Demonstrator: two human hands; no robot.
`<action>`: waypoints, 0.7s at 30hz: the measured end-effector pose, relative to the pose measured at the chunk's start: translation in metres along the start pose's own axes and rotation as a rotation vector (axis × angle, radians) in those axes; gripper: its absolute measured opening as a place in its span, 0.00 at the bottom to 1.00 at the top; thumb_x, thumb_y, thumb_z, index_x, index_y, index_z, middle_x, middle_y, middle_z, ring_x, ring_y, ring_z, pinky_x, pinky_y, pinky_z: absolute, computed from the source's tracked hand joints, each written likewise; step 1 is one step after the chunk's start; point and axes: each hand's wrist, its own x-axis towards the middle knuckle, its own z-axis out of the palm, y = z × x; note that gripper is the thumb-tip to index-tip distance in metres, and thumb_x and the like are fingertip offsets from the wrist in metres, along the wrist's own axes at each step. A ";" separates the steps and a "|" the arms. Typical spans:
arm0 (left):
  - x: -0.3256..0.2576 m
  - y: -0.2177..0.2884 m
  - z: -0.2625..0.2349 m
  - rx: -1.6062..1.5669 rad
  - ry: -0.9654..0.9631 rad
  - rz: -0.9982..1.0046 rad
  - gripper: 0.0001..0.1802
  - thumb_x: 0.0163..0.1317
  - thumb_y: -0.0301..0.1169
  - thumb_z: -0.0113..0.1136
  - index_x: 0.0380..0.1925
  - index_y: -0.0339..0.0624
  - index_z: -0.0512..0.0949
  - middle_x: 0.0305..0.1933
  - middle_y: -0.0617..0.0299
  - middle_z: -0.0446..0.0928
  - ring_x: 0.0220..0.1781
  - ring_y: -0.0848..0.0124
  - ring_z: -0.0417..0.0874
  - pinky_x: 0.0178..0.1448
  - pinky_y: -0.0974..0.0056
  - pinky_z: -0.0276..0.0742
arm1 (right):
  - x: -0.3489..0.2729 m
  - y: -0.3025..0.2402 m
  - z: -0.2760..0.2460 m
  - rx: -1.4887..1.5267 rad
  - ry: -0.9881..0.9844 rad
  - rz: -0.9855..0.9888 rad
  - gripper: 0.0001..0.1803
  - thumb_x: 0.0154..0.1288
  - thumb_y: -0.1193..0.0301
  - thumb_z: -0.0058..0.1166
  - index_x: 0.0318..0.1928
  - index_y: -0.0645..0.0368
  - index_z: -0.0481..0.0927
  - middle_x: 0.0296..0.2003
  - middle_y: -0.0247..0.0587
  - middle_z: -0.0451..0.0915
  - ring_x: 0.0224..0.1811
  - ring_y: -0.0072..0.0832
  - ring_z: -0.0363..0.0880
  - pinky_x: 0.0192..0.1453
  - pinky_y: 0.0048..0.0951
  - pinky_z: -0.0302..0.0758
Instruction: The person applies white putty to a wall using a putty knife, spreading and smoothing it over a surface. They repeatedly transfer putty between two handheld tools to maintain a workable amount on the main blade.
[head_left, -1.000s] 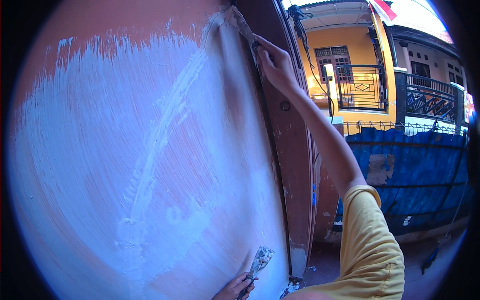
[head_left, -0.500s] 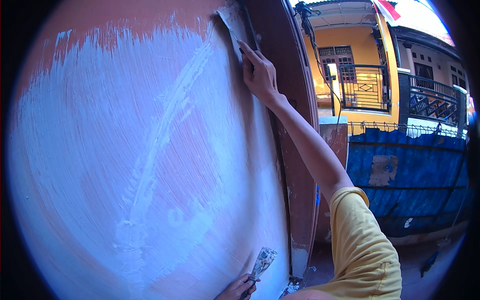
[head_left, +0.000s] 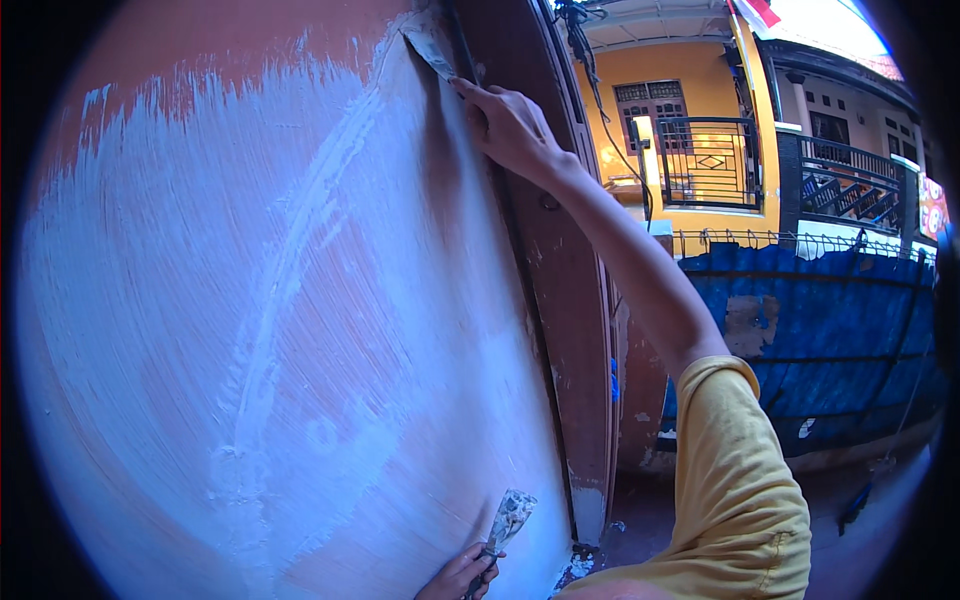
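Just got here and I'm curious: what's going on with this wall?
The person's right grip holds a flat scraper against the wall, high up beside a dark frame. The left grip holds a second scraper, its blade smeared, low down. Pale coating streaks much of the wall; a reddish band shows above.

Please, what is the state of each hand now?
Left hand: closed, holding a smeared scraper.
Right hand: holding a second scraper, handle mostly hidden.
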 end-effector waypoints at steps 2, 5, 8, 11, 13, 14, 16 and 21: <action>0.003 0.008 0.002 0.036 -0.072 0.028 0.19 0.70 0.36 0.48 0.58 0.40 0.68 0.48 0.63 0.73 0.50 0.74 0.73 0.52 0.72 0.71 | 0.010 0.005 -0.026 -0.072 -0.085 -0.036 0.21 0.61 0.72 0.48 0.56 0.52 0.76 0.23 0.52 0.79 0.26 0.47 0.79 0.34 0.45 0.75; 0.006 0.010 0.005 0.042 -0.099 0.081 0.16 0.69 0.37 0.50 0.51 0.42 0.71 0.37 0.68 0.73 0.39 0.78 0.72 0.42 0.73 0.69 | 0.030 0.013 -0.059 -0.056 -0.095 -0.021 0.18 0.61 0.72 0.47 0.52 0.53 0.79 0.26 0.52 0.80 0.27 0.49 0.79 0.35 0.46 0.76; 0.005 0.009 0.008 0.020 -0.080 0.112 0.12 0.69 0.37 0.49 0.45 0.44 0.73 0.32 0.70 0.71 0.33 0.79 0.70 0.37 0.74 0.67 | 0.052 0.014 -0.067 -0.106 -0.013 -0.093 0.16 0.66 0.66 0.48 0.53 0.48 0.80 0.23 0.48 0.80 0.24 0.43 0.79 0.35 0.41 0.76; 0.002 0.009 0.011 -0.011 -0.077 0.127 0.09 0.69 0.36 0.49 0.42 0.44 0.73 0.30 0.71 0.71 0.32 0.79 0.71 0.36 0.74 0.67 | 0.068 0.014 -0.070 -0.169 -0.114 -0.039 0.16 0.66 0.65 0.49 0.52 0.49 0.81 0.24 0.45 0.81 0.23 0.37 0.78 0.36 0.36 0.76; 0.001 0.010 0.012 -0.054 -0.059 0.124 0.08 0.69 0.36 0.49 0.40 0.45 0.73 0.29 0.71 0.71 0.31 0.79 0.70 0.35 0.73 0.67 | 0.074 0.011 -0.068 -0.177 -0.225 0.017 0.15 0.67 0.65 0.50 0.52 0.49 0.81 0.25 0.44 0.82 0.22 0.32 0.79 0.35 0.33 0.76; 0.000 0.011 0.012 -0.044 -0.076 0.133 0.08 0.69 0.35 0.49 0.40 0.44 0.73 0.29 0.71 0.71 0.31 0.79 0.71 0.35 0.73 0.67 | 0.075 0.008 -0.067 -0.208 -0.233 -0.028 0.15 0.67 0.66 0.50 0.51 0.50 0.81 0.25 0.42 0.82 0.22 0.28 0.78 0.33 0.30 0.76; 0.000 0.010 0.012 -0.041 -0.091 0.141 0.08 0.69 0.35 0.48 0.40 0.44 0.73 0.29 0.71 0.71 0.31 0.78 0.71 0.35 0.73 0.67 | 0.076 0.004 -0.066 -0.179 -0.244 -0.065 0.15 0.67 0.66 0.50 0.51 0.51 0.81 0.24 0.42 0.82 0.22 0.27 0.78 0.33 0.29 0.75; 0.003 0.003 0.009 -0.012 -0.030 0.114 0.08 0.69 0.35 0.49 0.39 0.44 0.73 0.29 0.71 0.71 0.30 0.79 0.71 0.34 0.73 0.66 | 0.074 -0.003 -0.070 -0.161 -0.292 -0.128 0.15 0.67 0.67 0.52 0.52 0.53 0.81 0.25 0.42 0.83 0.20 0.26 0.77 0.33 0.27 0.75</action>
